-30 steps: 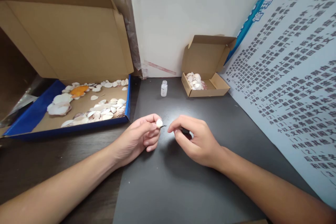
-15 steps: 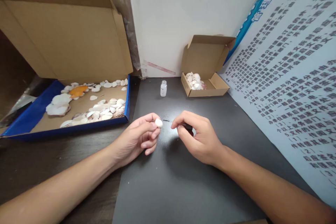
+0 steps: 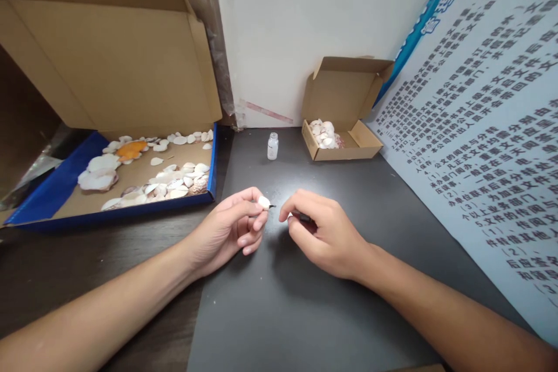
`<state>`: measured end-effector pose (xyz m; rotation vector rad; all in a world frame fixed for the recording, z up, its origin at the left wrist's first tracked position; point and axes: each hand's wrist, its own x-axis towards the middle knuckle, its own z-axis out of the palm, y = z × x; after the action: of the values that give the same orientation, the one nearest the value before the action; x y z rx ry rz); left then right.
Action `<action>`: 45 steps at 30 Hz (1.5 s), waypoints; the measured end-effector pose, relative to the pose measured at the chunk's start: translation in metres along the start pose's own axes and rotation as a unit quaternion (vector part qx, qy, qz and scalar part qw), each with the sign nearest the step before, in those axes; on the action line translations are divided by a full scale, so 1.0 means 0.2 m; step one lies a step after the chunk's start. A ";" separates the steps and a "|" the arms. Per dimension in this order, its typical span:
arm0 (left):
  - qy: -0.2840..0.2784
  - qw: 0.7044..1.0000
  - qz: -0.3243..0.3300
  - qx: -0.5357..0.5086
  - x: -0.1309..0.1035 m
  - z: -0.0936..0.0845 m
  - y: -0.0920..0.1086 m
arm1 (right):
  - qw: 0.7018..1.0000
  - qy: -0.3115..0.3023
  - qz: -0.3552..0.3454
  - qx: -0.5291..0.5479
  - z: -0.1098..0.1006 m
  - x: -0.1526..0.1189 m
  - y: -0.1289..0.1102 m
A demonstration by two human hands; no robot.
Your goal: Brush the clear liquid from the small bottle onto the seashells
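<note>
The left hand [image 3: 242, 221] pinches a white shell [image 3: 263, 202] between thumb and finger, just left of the right hand [image 3: 325, 232], which curls around a mostly hidden dark tool [image 3: 306, 218]; tool-to-shell contact unclear.

A dark brown, wood-grained tabletop [image 3: 152, 314] carries a flat, smooth dark-grey sheet [image 3: 270, 325] under the right hand [image 3: 326, 235]. On that sheet, beyond both hands, stand a small, translucent cylindrical bottle [image 3: 272, 149] and an open brown cardboard box [image 3: 344, 154]. Left of the left hand [image 3: 235, 224], a large blue-walled cardboard box [image 3: 131, 211] lies open on the wood.
</note>
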<state>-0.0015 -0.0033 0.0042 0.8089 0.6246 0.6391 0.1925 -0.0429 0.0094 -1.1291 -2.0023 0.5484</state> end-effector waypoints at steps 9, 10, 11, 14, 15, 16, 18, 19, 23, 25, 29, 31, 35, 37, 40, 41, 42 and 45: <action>0.004 1.000 0.001 -0.003 0.00 0.01 0.00 | 0.999 0.015 -0.030 0.036 0.00 -0.01 -0.02; 0.004 1.000 0.001 -0.004 0.00 0.01 0.00 | 0.999 0.014 -0.019 0.027 -0.01 -0.01 -0.02; 0.004 1.000 0.002 -0.004 0.00 0.01 0.00 | 1.000 0.015 -0.004 0.016 -0.01 -0.01 -0.01; 0.004 1.000 0.001 -0.004 0.00 0.01 0.00 | 0.999 0.033 0.017 0.001 -0.01 0.00 -0.01; 0.004 1.000 0.001 -0.004 0.00 0.01 0.00 | 0.999 0.035 0.008 0.007 -0.01 0.00 -0.01; 0.004 1.000 0.001 -0.004 0.00 0.01 0.00 | 0.999 0.032 -0.005 0.015 -0.01 0.00 -0.01; 0.005 1.000 0.001 -0.005 0.00 0.01 0.00 | 0.999 0.014 -0.023 0.027 -0.01 0.00 -0.01; 0.005 1.000 0.001 -0.006 0.00 0.01 0.00 | 0.999 0.006 -0.020 0.026 -0.01 0.00 -0.01; 0.004 1.000 0.006 0.001 0.00 0.01 0.00 | 0.999 0.023 0.023 0.002 -0.01 0.00 0.00; 0.002 1.000 0.007 0.004 0.00 0.01 0.00 | 0.999 0.034 0.012 0.011 -0.01 0.00 0.00; -0.006 1.000 0.006 0.003 0.00 0.00 0.00 | 1.000 0.014 0.016 0.016 -0.01 0.01 0.01; -0.005 1.000 0.007 0.003 0.00 0.00 0.00 | 0.998 0.016 0.056 -0.001 -0.01 0.02 0.03; 0.007 1.000 0.014 0.013 0.00 0.01 0.00 | 0.998 0.032 0.061 0.015 -0.01 0.02 0.03; 0.012 0.999 0.023 0.021 0.00 0.02 0.00 | 0.998 0.025 0.034 0.035 -0.01 0.01 0.01; 0.016 0.999 0.035 0.028 0.00 0.02 -0.01 | 0.999 0.009 0.007 0.052 0.00 0.00 0.00; 0.017 0.999 0.037 0.030 0.00 0.02 -0.01 | 0.999 0.008 0.014 0.046 0.00 0.00 0.00; 0.018 0.999 0.039 0.033 0.01 0.02 -0.01 | 0.999 0.009 0.027 0.038 0.00 0.00 0.01; 0.020 0.998 0.042 0.040 0.01 0.02 -0.01 | 0.998 0.023 0.060 0.018 -0.01 0.01 0.02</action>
<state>0.0029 -0.0052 0.0048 0.9038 0.6580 0.7118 0.1951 -0.0379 0.0081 -1.2357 -1.8868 0.6116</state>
